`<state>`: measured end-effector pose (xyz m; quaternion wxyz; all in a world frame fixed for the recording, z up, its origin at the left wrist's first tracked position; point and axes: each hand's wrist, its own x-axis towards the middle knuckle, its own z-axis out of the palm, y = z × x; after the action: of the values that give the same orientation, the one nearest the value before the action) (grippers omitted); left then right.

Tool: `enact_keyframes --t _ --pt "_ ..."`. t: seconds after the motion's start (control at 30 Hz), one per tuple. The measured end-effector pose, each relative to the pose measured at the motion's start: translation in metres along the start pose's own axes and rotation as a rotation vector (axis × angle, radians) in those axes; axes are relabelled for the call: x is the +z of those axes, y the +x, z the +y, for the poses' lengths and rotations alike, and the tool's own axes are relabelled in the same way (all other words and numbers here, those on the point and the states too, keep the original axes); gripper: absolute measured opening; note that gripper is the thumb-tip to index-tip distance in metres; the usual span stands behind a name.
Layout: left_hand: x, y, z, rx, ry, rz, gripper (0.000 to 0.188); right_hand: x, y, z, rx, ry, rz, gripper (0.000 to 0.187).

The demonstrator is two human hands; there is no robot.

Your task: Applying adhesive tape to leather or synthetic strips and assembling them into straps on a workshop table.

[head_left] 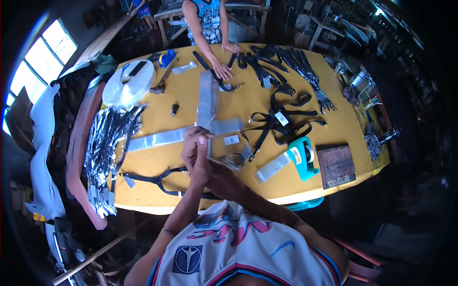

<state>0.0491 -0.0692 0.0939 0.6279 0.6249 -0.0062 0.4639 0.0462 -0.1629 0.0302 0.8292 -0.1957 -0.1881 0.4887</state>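
Note:
My left hand (195, 152) is raised over the near middle of the yellow table, its fingers curled closed. What it holds, if anything, I cannot make out. My right hand (215, 174) meets it from the right and is mostly hidden behind it, so its fingers do not show. Just beyond my hands lie clear plastic sleeves (160, 139) and a small white tag (231, 139). A black strap harness (162, 180) with a tag stretches along the near edge, beneath my forearms. A loose clear plastic piece (234, 161) lies right of my wrists.
Across the yellow table (164, 112), a person's hands (222, 70) rest by a black strap. Black harnesses (281, 117) lie right. A teal tape dispenser (303, 157) stands beside a dark board (336, 165). Bundled wrapped straps (107, 152) and a white roll (114, 88) are left.

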Motion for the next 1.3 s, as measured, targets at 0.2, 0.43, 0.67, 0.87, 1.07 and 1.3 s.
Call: enact_keyframes --t 0.2,0.43,0.67,0.87,1.07,1.3 --pt "-0.002 0.007 -0.008 -0.007 -0.031 0.005 0.015 0.004 0.007 -0.005 0.067 0.287 -0.120 0.031" --pt "0.002 -0.013 -0.008 0.174 0.344 -0.348 0.020 -0.011 0.006 -0.005 -0.025 0.058 -0.150 0.037" --pt "0.007 -0.013 -0.003 0.066 0.266 -0.239 0.016 -0.043 -0.002 0.014 0.054 0.228 -0.179 0.037" --pt "-0.002 -0.005 -0.007 -0.001 0.282 -0.179 0.013 0.010 0.003 -0.009 0.155 0.302 0.095 0.029" --pt "0.017 -0.005 0.000 0.185 0.423 -0.424 0.011 -0.022 0.004 -0.001 0.073 0.257 -0.082 0.034" --pt "0.019 -0.007 -0.002 0.246 0.488 -0.432 0.013 -0.027 -0.019 -0.009 -0.398 -1.018 -0.052 0.034"
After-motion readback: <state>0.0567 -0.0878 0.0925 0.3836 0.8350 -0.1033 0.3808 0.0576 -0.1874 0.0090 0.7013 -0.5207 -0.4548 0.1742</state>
